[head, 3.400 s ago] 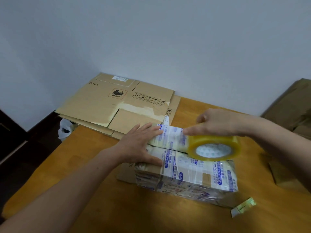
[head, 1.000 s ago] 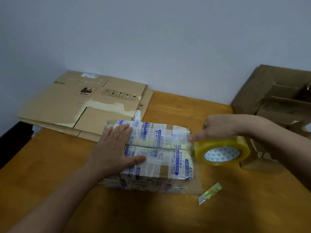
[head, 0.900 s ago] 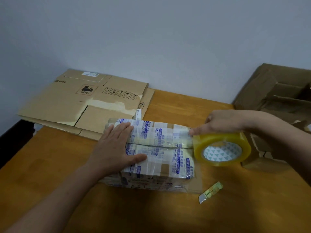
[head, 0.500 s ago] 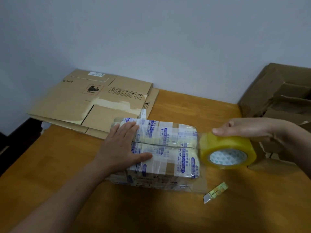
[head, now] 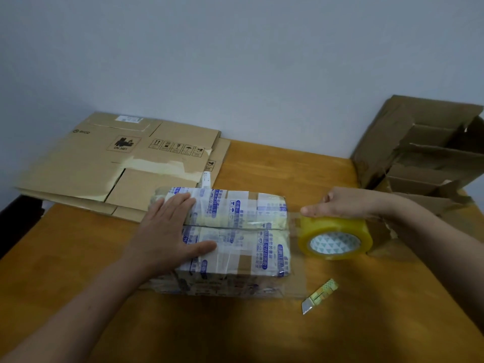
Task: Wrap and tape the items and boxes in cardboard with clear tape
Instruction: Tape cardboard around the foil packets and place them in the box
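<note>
One package (head: 243, 231): a cardboard bundle with blue-printed white patches and glossy clear tape over it, lying flat near the middle of the surface (head: 275, 334), with a seam running left to right across its top.
Left hand (head: 167, 231): laid flat on the package's left half, fingers straight and together, thumb spread toward the near edge, pressing down.
Right hand (head: 340, 204): on top of the tape roll (head: 336, 237), holding it, forefinger stretched toward the package; the thumb is hidden.
Tape roll: yellowish, wide, with a white core printed in small triangles, just beside the package's right end; a thin clear strip appears to run from it to that end.
Cutter (head: 319, 296): small, green-patterned, blade tip out, lying on the surface near the package's right front corner, touching nothing.
Flattened boxes (head: 91, 163): stacked at the rear left, partly behind the package, with printed handling symbols.
Torn cardboard (head: 419, 150): a rough brown heap at the rear right, against the wall (head: 235, 61).
</note>
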